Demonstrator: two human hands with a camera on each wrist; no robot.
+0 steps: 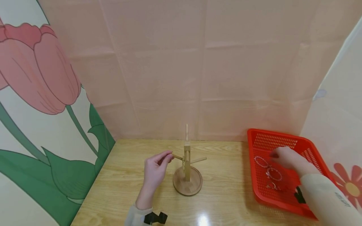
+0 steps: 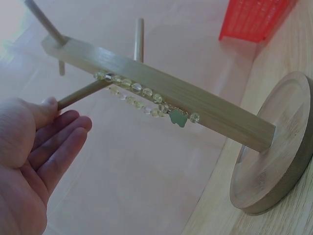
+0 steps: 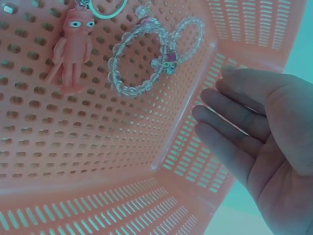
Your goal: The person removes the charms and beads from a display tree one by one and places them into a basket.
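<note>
A wooden peg stand (image 1: pixel 187 171) rises from a round base mid-table. A pale yellow-green bead bracelet (image 2: pixel 142 98) with a small green charm hangs on its left peg (image 2: pixel 80 94), against the post. My left hand (image 1: pixel 167 156) is at that peg's tip, and in the left wrist view the left hand (image 2: pixel 63 127) shows straight fingers holding nothing. My right hand (image 1: pixel 278 155) reaches into the red basket (image 1: pixel 271 133) with relaxed, empty fingers (image 3: pixel 220 107). On the basket floor lie a clear bead bracelet (image 3: pixel 142 58) and a pink figure keychain (image 3: pixel 73 49).
The basket sits at the table's right edge beside the right wall; more bracelets (image 1: pixel 273 173) lie in it. A pink backdrop closes the back, and a tulip-printed panel (image 1: pixel 42 94) closes the left. Bare wooden tabletop (image 1: pixel 226 188) lies between stand and basket.
</note>
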